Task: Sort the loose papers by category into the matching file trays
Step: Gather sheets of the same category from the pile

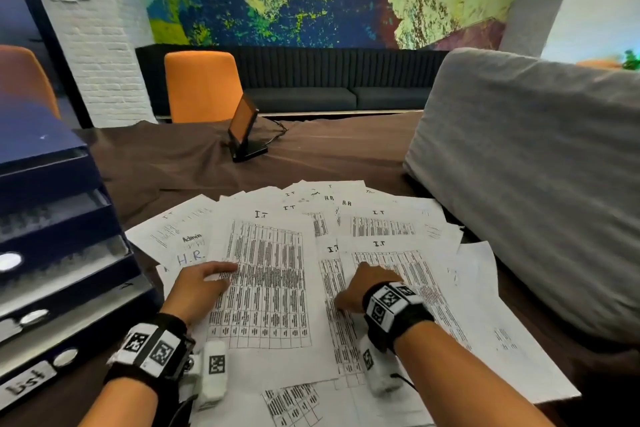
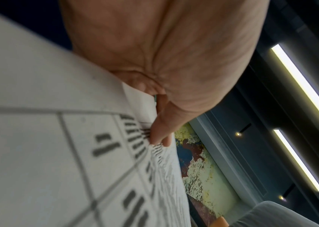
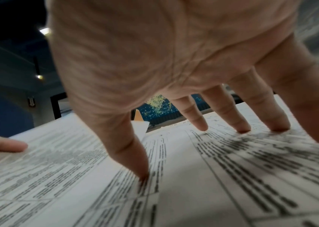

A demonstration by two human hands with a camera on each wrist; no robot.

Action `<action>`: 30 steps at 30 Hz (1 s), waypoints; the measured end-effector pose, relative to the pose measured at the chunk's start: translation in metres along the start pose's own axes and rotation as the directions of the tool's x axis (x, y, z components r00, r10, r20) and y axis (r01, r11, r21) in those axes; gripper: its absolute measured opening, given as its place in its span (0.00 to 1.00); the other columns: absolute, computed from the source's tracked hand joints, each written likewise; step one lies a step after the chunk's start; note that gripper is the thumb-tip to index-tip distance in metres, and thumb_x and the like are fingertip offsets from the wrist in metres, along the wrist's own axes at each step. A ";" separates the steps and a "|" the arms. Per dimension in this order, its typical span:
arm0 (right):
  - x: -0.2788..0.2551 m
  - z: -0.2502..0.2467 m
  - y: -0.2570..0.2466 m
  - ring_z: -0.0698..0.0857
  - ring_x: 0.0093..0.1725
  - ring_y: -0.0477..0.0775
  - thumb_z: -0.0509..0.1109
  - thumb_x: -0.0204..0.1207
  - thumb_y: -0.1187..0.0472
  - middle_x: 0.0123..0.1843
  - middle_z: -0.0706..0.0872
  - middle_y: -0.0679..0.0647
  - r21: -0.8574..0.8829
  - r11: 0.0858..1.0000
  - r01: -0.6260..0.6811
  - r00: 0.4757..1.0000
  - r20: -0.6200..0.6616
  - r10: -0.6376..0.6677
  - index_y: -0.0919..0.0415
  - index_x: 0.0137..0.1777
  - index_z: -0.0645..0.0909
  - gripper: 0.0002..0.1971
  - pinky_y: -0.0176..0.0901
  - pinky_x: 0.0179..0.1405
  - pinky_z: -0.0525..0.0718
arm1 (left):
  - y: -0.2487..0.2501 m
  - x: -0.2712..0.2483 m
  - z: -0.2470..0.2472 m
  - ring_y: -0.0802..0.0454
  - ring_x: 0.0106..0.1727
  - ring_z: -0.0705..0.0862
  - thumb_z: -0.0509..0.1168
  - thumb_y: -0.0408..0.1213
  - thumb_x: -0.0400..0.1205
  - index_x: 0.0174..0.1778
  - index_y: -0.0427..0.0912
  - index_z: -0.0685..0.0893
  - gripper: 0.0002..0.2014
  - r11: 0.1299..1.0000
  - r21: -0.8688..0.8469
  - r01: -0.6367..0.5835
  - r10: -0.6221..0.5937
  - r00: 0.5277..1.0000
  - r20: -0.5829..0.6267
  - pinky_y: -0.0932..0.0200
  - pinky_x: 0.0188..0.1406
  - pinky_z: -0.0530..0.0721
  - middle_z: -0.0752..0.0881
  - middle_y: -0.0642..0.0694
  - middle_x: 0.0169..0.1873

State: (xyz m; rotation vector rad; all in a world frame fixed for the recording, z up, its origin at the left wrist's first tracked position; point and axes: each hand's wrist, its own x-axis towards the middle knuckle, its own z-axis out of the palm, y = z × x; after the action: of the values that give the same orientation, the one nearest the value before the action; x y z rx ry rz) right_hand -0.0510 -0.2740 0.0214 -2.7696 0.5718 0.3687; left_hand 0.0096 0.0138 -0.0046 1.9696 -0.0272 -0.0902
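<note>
At the near edge of the table, papers point(image 1: 311, 253) are being spread in a loose fan, overlapping, headers facing away so the labels can be read: mostly I.T, some H.R, one Admin point(image 1: 191, 238) near the left edge. None appears filed yet from this angle; the job is judged to be at the reading and picking stage.

Left hand point(image 1: 199, 282) is being laid on the left margin of a big I.T sheet point(image 1: 265, 284), forefinger straight across the print. From the wrist view, the sheet edge is being pinched between thumb point(image 2: 160, 130) and fingers, likely to peel it off the heap.

Right hand point(image 1: 363, 288) is being held splayed, fingertips point(image 3: 242, 127) and thumb pressing on another I.T sheet point(image 1: 398, 274). Probably it is being pinned so neighbours are not dragged along, or slid toward the first as a same-label pair.

Trays point(image 1: 62, 246) are being kept at the left edge, stacked, dark blue, just beside the fan. Only one tag, at the bottom, is partly legible, so which tray takes I.T cannot be told.

A grey cushion point(image 1: 526, 184) is crowding the right edge and touching the outer sheets. A small screen point(image 1: 244, 128) is standing toward the far edge, well apart. Overlap is the main obstacle: H.R sheets are being half-buried under I.T ones.
</note>
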 end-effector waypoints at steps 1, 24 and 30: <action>0.004 0.005 -0.001 0.81 0.43 0.54 0.73 0.68 0.43 0.44 0.81 0.49 -0.013 1.000 -0.007 1.000 -0.014 0.007 0.57 0.68 0.74 0.31 0.42 0.38 0.80 | 0.001 0.001 -0.001 0.46 0.43 0.85 0.66 0.23 0.82 0.50 0.53 0.91 0.17 1.000 -0.002 -0.006 0.006 1.000 0.004 0.62 0.40 0.85 0.88 0.53 0.51; 0.020 0.014 -0.007 0.83 0.59 0.64 0.70 0.62 0.32 0.61 0.83 0.57 -0.128 0.991 0.026 1.000 -0.004 -0.026 0.56 0.81 0.59 0.51 0.51 0.54 0.86 | 0.013 -0.006 0.004 0.27 0.46 0.88 0.69 0.26 0.82 0.46 0.56 0.93 0.17 0.998 -0.056 -0.003 0.004 1.000 0.018 0.29 0.59 0.85 0.91 0.56 0.48; 0.029 0.006 -0.017 0.68 0.79 0.74 0.69 0.63 0.32 0.85 0.59 0.67 -0.157 0.988 -0.014 0.999 0.039 0.020 0.52 0.87 0.44 0.57 0.68 0.70 0.77 | 0.010 -0.001 -0.004 0.35 0.45 0.89 0.70 0.27 0.82 0.46 0.58 0.93 0.17 0.997 -0.069 0.020 -0.021 1.000 -0.004 0.29 0.58 0.85 0.92 0.47 0.47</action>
State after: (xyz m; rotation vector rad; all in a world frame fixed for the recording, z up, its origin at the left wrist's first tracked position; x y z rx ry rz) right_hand -0.0190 -0.2673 0.0107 -2.9007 0.5800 0.4925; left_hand 0.0088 0.0134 0.0064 1.9013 -0.0011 -0.0990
